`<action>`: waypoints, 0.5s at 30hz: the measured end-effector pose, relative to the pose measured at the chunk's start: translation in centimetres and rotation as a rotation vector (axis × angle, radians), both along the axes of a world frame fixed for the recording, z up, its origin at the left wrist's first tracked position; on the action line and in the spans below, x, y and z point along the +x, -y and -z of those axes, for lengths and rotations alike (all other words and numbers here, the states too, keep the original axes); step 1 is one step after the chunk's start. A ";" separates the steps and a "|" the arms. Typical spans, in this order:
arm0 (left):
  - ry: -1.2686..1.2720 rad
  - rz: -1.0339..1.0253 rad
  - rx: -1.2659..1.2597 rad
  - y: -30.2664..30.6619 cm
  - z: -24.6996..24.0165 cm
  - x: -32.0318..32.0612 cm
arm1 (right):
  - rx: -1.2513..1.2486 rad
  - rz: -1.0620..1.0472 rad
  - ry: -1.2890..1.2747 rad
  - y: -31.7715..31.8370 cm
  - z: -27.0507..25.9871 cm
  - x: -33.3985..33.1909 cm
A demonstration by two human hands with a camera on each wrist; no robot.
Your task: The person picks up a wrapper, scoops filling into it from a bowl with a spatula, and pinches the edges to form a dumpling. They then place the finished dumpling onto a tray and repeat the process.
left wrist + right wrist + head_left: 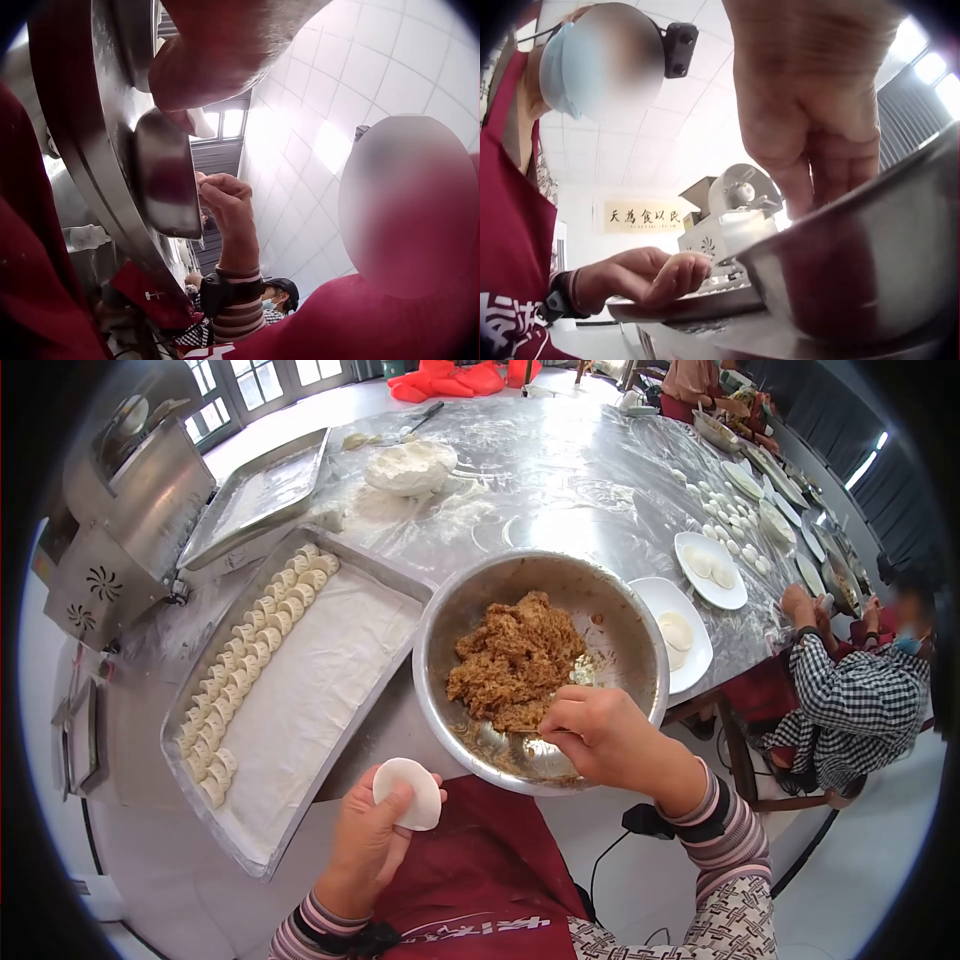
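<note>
- Our left grip (368, 832) pinched a round white dough disc (424, 810) beneath its thumb.
- We couldn't tell our right grip's (612, 735) hold.
- Only the head view showed brown, clumped filling (515, 658).

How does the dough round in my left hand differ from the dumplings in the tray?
The dough round is flat; the dumplings are folded and pleated. The left hand holds the dough round, while the dumplings sit in the tray. Both look pale.

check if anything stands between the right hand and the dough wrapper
Yes, the metal bowl's near-left rim: the right hand reaches inside, while the left hand holds the dough wrapper outside. Nothing else visible is between.
</note>
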State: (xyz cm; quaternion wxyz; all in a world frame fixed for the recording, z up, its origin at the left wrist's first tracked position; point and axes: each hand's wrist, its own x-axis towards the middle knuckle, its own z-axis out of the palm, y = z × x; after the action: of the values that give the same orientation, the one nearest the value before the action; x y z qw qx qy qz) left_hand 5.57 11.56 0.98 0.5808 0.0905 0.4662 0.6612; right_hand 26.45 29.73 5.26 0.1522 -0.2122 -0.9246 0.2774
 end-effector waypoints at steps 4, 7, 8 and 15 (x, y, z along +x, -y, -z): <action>-0.013 0.013 0.011 0.2 0.0 -0.4 | -0.096 0.025 -0.079 -0.4 -1.3 1.0; -0.009 0.009 0.013 0.5 0.3 -0.7 | -0.239 0.185 -0.046 0.1 -1.0 1.3; -0.007 0.012 0.016 0.6 0.4 -0.6 | -0.344 0.327 -0.019 0.3 -0.5 1.3; 0.032 0.053 0.045 0.8 0.2 -0.5 | -0.774 0.536 -0.156 -0.5 1.1 0.4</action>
State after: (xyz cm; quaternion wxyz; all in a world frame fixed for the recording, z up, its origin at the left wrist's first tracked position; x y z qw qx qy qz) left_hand 5.12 10.73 0.80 0.6033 0.1053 0.4392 0.6573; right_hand 26.85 30.27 4.18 0.1972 -0.4630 -0.6519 0.5673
